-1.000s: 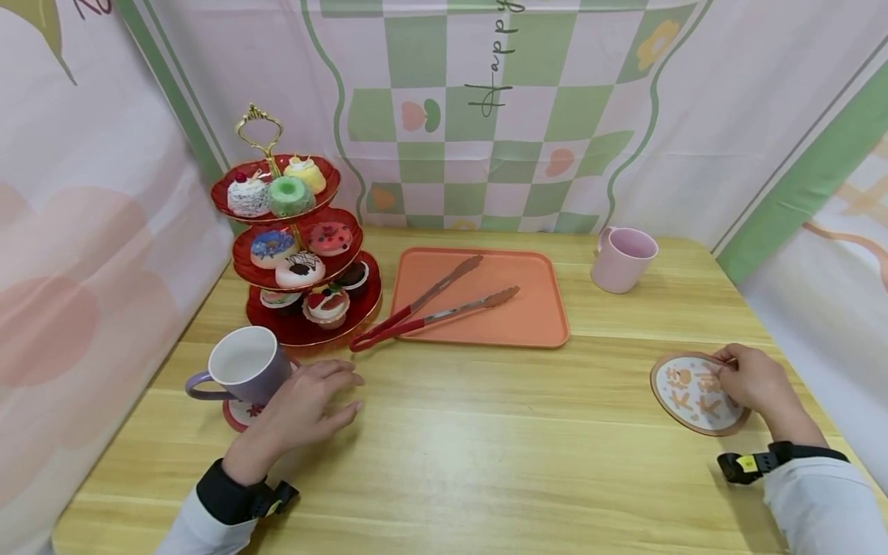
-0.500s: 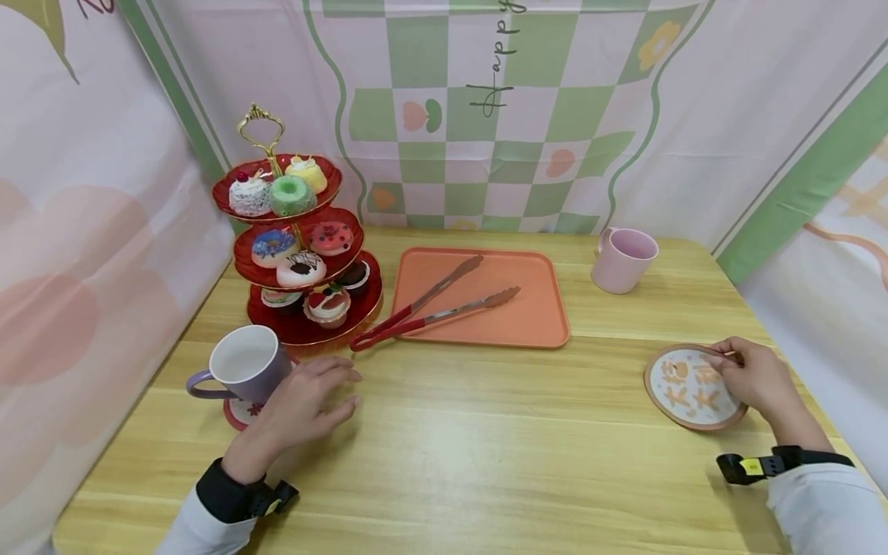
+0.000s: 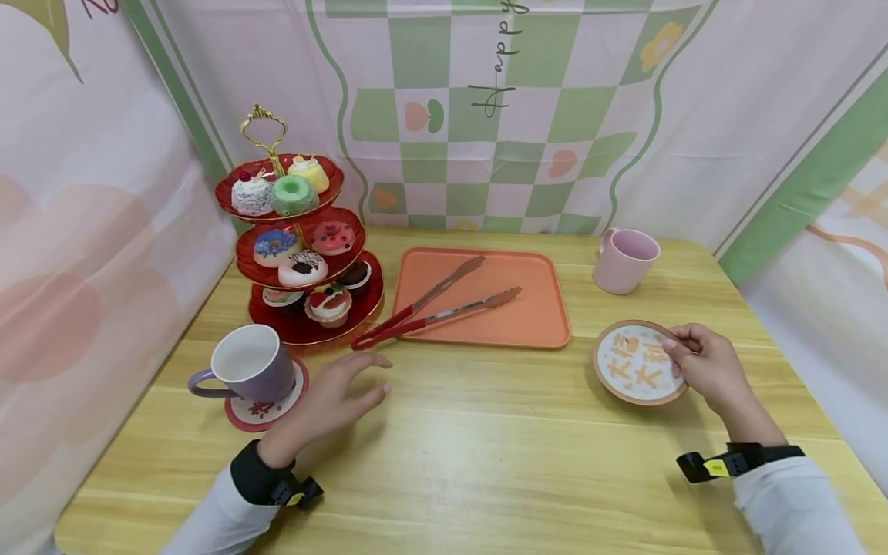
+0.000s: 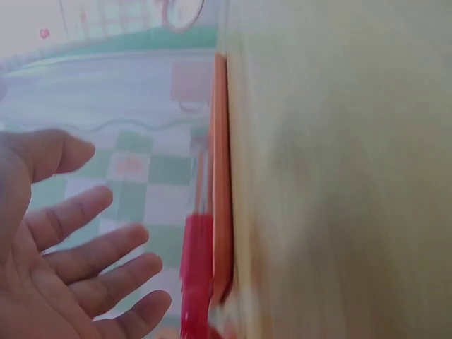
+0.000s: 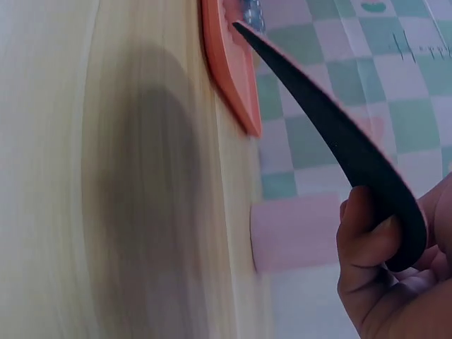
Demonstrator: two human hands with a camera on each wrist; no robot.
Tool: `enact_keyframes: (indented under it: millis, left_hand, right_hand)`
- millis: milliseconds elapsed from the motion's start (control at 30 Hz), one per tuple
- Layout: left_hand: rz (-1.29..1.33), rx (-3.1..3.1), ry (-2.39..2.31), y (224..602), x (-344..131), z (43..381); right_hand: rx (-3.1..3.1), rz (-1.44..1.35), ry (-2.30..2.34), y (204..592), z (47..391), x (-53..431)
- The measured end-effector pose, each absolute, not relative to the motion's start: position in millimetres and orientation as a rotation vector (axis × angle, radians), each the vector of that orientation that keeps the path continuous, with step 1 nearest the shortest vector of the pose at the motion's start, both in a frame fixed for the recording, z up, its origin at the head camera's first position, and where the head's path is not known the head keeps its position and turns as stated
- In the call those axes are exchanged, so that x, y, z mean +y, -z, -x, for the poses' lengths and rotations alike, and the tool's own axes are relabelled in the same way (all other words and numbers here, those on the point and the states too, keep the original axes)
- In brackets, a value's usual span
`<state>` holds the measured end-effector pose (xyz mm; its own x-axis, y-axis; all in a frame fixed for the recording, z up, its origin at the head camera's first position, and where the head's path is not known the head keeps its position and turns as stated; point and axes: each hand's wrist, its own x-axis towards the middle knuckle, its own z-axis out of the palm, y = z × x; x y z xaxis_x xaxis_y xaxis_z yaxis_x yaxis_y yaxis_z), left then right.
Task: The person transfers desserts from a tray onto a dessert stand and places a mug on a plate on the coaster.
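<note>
My right hand (image 3: 708, 366) pinches the right edge of a round white coaster (image 3: 634, 370) with a brown rim and orange characters. The right wrist view shows its dark underside (image 5: 339, 138) raised off the table, with a shadow below. My left hand (image 3: 329, 405) hovers with spread, relaxed fingers and holds nothing, right of a purple mug (image 3: 253, 362). That mug stands on a red-rimmed coaster (image 3: 257, 412). Beyond the left fingertips lie red-handled tongs (image 3: 395, 331), spread apart across an orange tray (image 3: 486, 327); their red handle (image 4: 197, 254) also shows in the left wrist view.
A three-tier red stand (image 3: 361, 320) with several toy cakes and doughnuts is at the back left. Behind the held coaster, a pink mug (image 3: 620, 266) stands at the back right. Patterned cloth (image 3: 513, 154) hangs around the wooden table (image 3: 472, 462).
My right hand has lifted the coaster off the table and carried it left and away from me. My left hand has moved right, away from the purple mug, uncovering more of the coaster beneath it.
</note>
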<state>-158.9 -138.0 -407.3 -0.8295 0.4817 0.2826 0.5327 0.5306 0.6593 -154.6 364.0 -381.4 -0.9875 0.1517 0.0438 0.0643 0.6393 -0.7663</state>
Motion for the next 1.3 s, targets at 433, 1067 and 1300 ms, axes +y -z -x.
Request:
enact_keyframes:
  millis: [433,1067,1300]
  left_hand:
    - [0.607,-2.516,2.134,405.8,-85.7,175.3]
    - [0.092,-1.909,3.046,414.9,-22.1,195.7]
    - [0.062,-1.941,3.090,427.7,-6.2,200.3]
  right_hand:
    - [-2.633,0.123,-1.585,386.4,161.9,308.4]
    - [-2.454,-0.013,-2.033,393.5,166.1,234.3]
    - [-2.431,-0.009,-2.138,396.3,162.8,212.8]
